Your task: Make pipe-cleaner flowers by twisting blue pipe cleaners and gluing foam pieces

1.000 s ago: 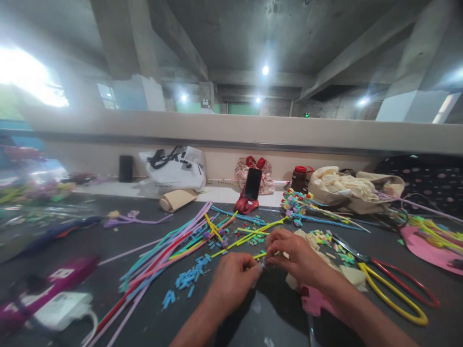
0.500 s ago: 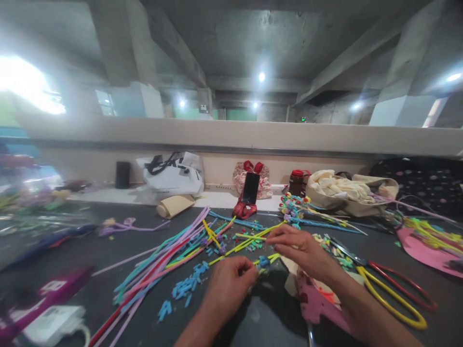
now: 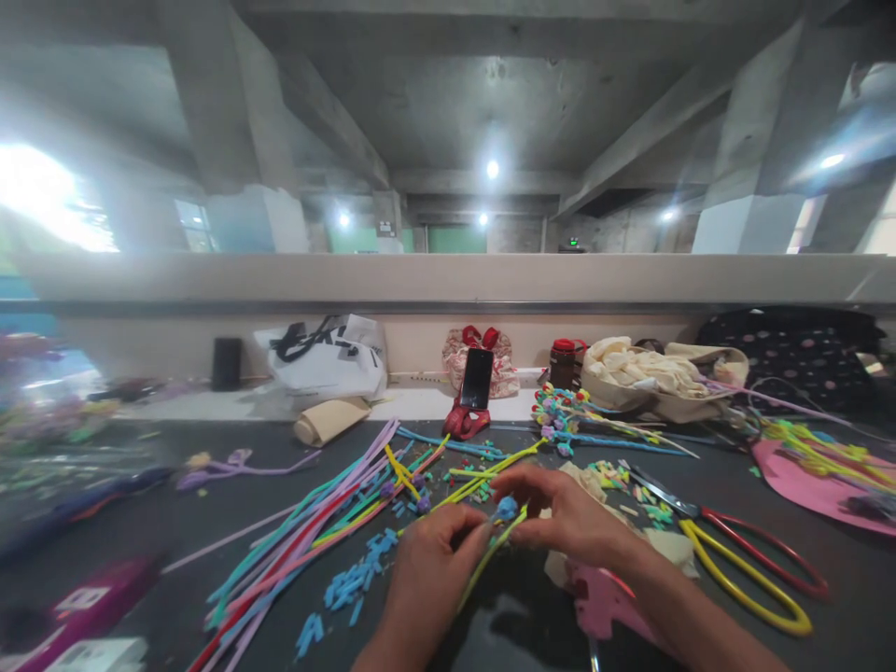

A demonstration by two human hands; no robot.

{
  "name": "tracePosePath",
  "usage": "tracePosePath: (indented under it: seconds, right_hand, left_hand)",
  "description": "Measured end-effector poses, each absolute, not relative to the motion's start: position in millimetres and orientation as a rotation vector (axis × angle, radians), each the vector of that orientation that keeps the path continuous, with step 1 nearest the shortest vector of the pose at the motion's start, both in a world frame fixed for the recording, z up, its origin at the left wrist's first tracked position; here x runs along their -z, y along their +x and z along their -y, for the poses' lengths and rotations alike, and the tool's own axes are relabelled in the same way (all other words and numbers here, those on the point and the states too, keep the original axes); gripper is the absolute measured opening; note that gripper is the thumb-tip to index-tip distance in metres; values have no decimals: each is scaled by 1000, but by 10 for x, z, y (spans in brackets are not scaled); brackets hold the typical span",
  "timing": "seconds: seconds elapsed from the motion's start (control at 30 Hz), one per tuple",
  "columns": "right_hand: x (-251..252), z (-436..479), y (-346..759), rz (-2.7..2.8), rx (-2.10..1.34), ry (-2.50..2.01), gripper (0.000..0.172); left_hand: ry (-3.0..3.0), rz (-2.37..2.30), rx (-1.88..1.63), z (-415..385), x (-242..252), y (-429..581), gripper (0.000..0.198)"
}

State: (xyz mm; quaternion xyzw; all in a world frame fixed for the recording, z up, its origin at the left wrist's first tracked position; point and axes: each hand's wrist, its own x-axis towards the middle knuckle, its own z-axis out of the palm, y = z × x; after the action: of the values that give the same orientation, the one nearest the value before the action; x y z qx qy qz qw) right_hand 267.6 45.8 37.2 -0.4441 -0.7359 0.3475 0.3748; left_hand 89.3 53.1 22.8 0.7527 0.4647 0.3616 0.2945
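Note:
My left hand (image 3: 441, 560) is closed in a pinch on a yellow-green pipe cleaner (image 3: 483, 565), which slants down below its fingertips. A small blue fuzzy tuft (image 3: 507, 508) sits at the upper end, just beyond my left fingers. My right hand (image 3: 560, 509) curves in from the right, its thumb and fingers apart around the tuft. Whether they touch it is hard to tell. Cut blue pieces (image 3: 357, 569) lie scattered left of my left hand. Behind both hands are longer yellow pipe cleaners (image 3: 476, 485).
Colourful pipe cleaners (image 3: 308, 523) spread across the dark table at left. Scissors (image 3: 693, 511) with red and yellow handles lie at right, near a pink glue gun (image 3: 606, 602). A phone (image 3: 477, 378) leans at the back, beside finished-looking fuzzy clusters (image 3: 556, 415) and a white bag (image 3: 322, 359).
My right hand has come down and left, its fingers parting around the blue tuft. The tuft has risen slightly beside my left fingers. The whole view has shifted a little.

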Motion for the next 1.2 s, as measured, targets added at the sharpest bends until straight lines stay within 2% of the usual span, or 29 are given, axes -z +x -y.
tracePosePath:
  seconds: [0.13,0.4,0.5,0.67,0.87,1.2]
  right_hand:
    - [-316,-465,2638,1880,-891,-1107,27]
    - [-240,-475,2614,1839,-915,-1099,22]
    - [-235,-478,2618,1830,-947,-1083,23]
    - [-285,-498,2688,1747,-939,-1054,41]
    - [-249,-606,2761,1541,-860,-1161,34]
    - [-219,-590,2717,1606,-833,-1240,27]
  left_hand:
    - [2012,-1247,-935,-524,-238,897,20]
    - [2006,-1267,-908,-520,-233,908,23]
    - [1980,-1237,-902,-525,-222,900,23]
    - [1773,-1131,-886,-617,-148,878,26]
    - [1293,-1055,-734,-671,-119,882,29]
    - [1180,-955,-722,-623,-156,859,24]
